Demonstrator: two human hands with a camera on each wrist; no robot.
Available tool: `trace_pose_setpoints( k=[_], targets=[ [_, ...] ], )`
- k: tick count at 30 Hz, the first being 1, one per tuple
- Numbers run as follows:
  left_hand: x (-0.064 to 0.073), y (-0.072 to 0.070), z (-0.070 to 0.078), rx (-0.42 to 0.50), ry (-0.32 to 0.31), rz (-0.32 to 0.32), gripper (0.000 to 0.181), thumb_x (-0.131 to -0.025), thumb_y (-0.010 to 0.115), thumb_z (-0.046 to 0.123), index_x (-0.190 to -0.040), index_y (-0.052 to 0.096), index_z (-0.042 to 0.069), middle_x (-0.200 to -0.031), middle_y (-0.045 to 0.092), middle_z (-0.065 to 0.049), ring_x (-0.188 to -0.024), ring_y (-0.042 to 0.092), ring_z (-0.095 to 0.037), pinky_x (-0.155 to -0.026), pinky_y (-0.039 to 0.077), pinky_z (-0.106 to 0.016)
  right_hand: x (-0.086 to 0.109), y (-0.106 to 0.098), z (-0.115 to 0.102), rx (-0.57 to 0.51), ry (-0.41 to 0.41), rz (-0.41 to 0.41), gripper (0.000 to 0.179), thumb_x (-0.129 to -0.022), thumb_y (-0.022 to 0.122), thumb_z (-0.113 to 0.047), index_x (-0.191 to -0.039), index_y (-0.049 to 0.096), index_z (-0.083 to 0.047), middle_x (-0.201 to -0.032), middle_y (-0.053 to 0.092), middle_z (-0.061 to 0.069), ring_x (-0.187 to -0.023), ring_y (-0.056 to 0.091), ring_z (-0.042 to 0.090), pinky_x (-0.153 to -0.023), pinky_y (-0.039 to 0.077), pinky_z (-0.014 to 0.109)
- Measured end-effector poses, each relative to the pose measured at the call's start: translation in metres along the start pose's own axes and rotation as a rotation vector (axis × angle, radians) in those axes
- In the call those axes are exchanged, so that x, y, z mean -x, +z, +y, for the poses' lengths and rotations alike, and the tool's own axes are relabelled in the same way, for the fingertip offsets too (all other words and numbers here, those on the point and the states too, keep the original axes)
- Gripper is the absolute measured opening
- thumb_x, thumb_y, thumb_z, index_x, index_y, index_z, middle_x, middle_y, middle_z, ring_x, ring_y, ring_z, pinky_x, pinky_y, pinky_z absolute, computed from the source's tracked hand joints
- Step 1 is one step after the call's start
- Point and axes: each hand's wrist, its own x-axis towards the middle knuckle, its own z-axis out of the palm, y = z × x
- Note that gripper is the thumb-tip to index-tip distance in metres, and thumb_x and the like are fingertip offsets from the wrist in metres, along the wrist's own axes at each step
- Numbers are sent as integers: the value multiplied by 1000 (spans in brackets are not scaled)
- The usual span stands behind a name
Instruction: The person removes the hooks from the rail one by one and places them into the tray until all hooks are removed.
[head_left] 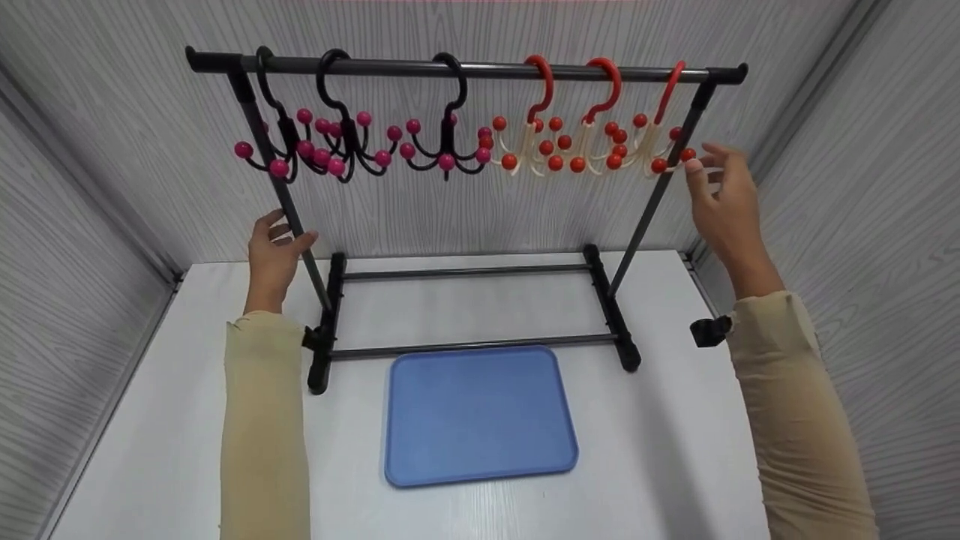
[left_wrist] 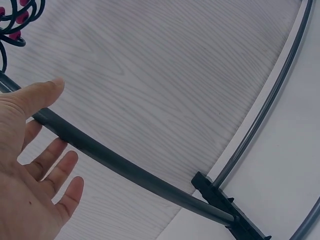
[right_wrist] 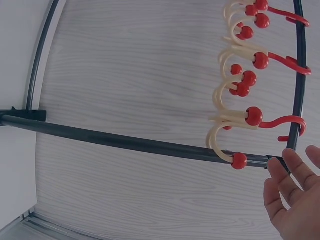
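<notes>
A dark clothes rack stands on the white table. Three black hook hangers with magenta balls hang from the left half of its rail. Along the right half hang three cream hook hangers with red hooks and red balls. My left hand is at the rack's left post, thumb across it and loose fingers on the other side, not wrapped round it. Beside the top of the right post, my right hand is raised with fingers spread, close to a red ball of the outermost cream hanger.
A blue tray lies on the table in front of the rack's lower front bar. Grey wood-grain panels rise behind and at both sides.
</notes>
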Motion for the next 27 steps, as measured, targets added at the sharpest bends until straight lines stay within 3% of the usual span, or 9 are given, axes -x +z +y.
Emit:
trace_pose_setpoints(
  k=[8, 14, 19, 27],
  targets=[
    [-4, 0, -3, -5, 0, 48, 64, -86, 63, 17, -141, 30, 11, -127, 45, -11, -97, 51, -7, -85, 44, -23, -16, 12, -14, 0, -28, 22, 57, -93, 39, -52, -136, 38, -14, -124, 52, 13, -107, 49, 21, -88, 38, 34],
    [-8, 2, 1, -32, -4, 84, 58, -87, 63, 17, -137, 36, 11, -118, 49, -7, -88, 52, -4, -80, 44, -24, -32, 22, -25, -28, -75, 63, 47, -94, 44, -43, -129, 44, -12, -107, 54, 6, -90, 50, 12, -75, 38, 21],
    [-12, 3, 2, -17, 6, 107, 54, -86, 64, 17, -134, 39, 10, -113, 51, -5, -88, 52, -5, -78, 42, -23, -45, 29, -31, -54, -33, 65, 46, -92, 50, -45, -128, 45, -16, -96, 51, -7, -82, 49, 4, -72, 38, 18],
    [-14, 0, 0, -40, 4, 90, 52, -87, 62, 22, -132, 40, 10, -112, 51, -4, -87, 53, -6, -79, 42, -25, -54, 35, -31, -169, 60, 81, 46, -90, 54, -42, -128, 44, -18, -93, 49, -10, -82, 47, 3, -70, 39, 21]
  ],
)
